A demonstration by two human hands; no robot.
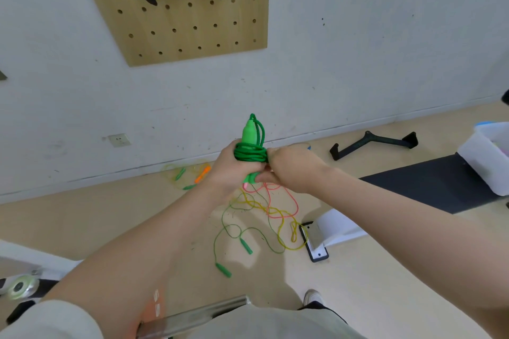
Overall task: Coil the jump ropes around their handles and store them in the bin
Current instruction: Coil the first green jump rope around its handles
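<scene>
One coiled green jump rope [250, 155], two hands, one white bin [484, 157], one pegboard [187, 16], several loose ropes [259, 215] on the floor

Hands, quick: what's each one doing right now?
Left hand: gripping the green jump rope by its handles, coil wrapped above the fist.
Right hand: fingers curled against the coil, pinching the rope.

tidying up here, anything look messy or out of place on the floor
Yes: green, yellow and pink jump ropes lie tangled and uncoiled on the floor, and another loose bunch sits by the wall.
</scene>
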